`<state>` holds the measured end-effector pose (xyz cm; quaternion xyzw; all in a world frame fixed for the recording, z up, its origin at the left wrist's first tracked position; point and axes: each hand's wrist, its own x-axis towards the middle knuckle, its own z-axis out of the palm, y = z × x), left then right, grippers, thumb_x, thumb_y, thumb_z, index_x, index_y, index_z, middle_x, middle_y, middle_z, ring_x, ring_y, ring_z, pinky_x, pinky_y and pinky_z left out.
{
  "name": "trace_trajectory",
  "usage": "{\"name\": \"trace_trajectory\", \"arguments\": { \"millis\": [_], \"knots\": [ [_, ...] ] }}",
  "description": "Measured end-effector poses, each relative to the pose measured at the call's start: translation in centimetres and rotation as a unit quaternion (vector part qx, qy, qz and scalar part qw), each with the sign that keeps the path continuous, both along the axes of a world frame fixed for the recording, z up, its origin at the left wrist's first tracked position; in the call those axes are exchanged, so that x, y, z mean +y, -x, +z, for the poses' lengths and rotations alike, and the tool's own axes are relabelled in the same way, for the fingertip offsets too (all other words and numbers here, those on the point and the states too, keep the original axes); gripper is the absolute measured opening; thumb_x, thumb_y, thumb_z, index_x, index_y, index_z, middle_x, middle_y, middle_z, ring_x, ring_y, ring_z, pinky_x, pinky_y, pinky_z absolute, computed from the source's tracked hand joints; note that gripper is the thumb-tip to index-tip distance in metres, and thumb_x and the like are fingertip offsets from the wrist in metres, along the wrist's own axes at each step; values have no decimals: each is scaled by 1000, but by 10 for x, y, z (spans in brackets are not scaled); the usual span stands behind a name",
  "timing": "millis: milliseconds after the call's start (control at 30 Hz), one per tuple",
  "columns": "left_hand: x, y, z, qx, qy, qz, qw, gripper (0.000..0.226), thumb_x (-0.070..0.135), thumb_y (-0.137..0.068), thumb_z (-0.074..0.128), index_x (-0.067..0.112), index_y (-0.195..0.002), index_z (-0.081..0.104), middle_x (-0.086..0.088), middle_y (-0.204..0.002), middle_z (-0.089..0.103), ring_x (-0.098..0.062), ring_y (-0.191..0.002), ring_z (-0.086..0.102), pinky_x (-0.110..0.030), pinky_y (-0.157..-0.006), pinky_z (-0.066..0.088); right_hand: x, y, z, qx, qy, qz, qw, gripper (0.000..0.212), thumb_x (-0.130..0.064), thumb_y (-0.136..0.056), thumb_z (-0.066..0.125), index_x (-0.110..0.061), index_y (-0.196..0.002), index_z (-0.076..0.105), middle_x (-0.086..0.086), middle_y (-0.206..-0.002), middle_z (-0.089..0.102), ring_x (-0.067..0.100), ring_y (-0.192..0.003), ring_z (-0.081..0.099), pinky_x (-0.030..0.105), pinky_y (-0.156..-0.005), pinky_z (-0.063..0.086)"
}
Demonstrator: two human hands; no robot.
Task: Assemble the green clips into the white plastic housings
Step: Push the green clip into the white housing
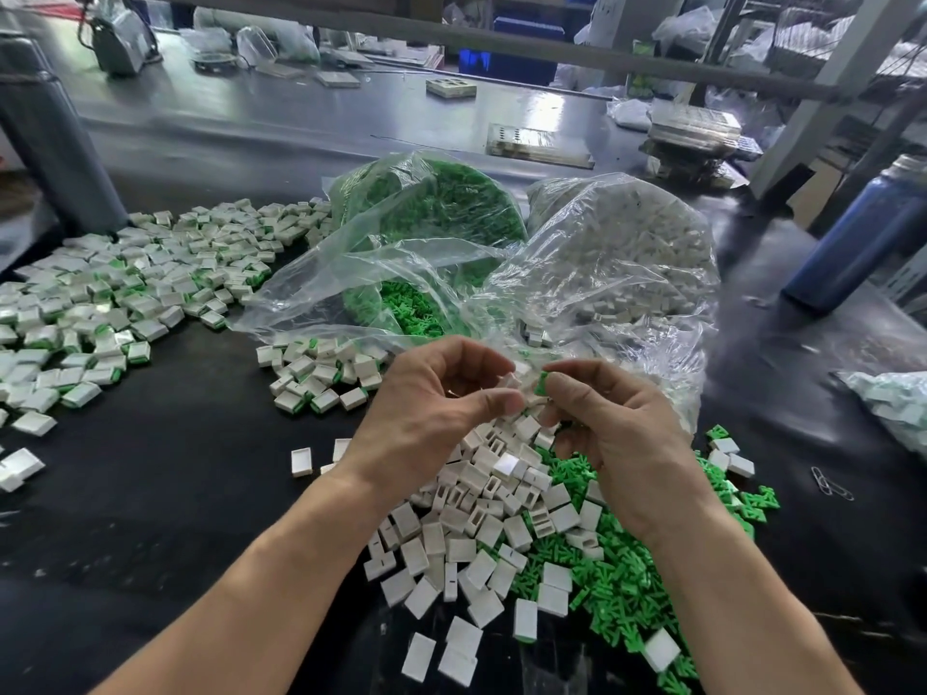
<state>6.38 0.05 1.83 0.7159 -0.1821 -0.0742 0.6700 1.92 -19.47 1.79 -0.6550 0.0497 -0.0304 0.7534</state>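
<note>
Finished pieces heaped far left, well apart from the work. Left hand pinching a white housing, fingers curled round it. Just beside, right hand pinching a green clip — tips nearly touching, not yet seated. Likely to jam or skid off if tilted at the slot — a fumble drops either into the loose pile below. Plastic bags close behind, easy to snag.
</note>
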Motion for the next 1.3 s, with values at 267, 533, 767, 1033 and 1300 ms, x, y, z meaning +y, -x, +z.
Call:
{"name": "trace_trajectory", "arguments": {
  "millis": [267, 533, 767, 1033, 1300],
  "knots": [
    [-8, 4, -3, -17, 5, 11, 1000, 36, 33, -68, 85, 24, -99, 69, 10, -85, 73, -10, -79, 67, -23, -76, 58, 12, 1, 4, -20, -99, 6, 995, 15, -21, -79, 82, -14, -91, 82, 18, -90, 75, 20, -66, 68, 25, -52, 55],
    [-10, 7, -3, -28, -6, 17, 999, 39, 37, -68, 86, 24, -98, 66, 17, -79, 70, -1, -73, 63, -22, -75, 56, 19, 4, 5, -18, -102, 2, 995, 19, -28, -73, 85, -17, -88, 82, 11, -84, 74, 17, -66, 65, 24, -52, 53],
    [-10, 7, -4, -12, 19, 18, 1000, 33, 16, -75, 89, 20, -98, 65, 6, -81, 71, -16, -79, 69, -25, -78, 59, 23, 6, 6, -19, -58, -14, 998, 21, -32, -75, 83, -17, -89, 80, 12, -81, 72, 17, -67, 63, 25, -54, 52],
    [-11, 7, -2, 12, 58, -10, 998, 37, 24, -68, 88, 18, -96, 65, 6, -80, 69, -15, -77, 67, -23, -72, 58, 23, 5, 5, -6, -82, -13, 997, 16, -27, -77, 81, -15, -88, 80, 20, -91, 73, 22, -70, 63, 27, -52, 51],
    [-10, 6, -3, 26, 44, -3, 999, 35, 25, -71, 88, 12, -98, 69, -8, -91, 76, -20, -79, 72, -23, -69, 58, 20, 5, 4, -48, 3, -11, 999, 21, -25, -85, 76, -7, -96, 75, 17, -89, 77, 19, -68, 65, 25, -53, 52]
  ]
}}
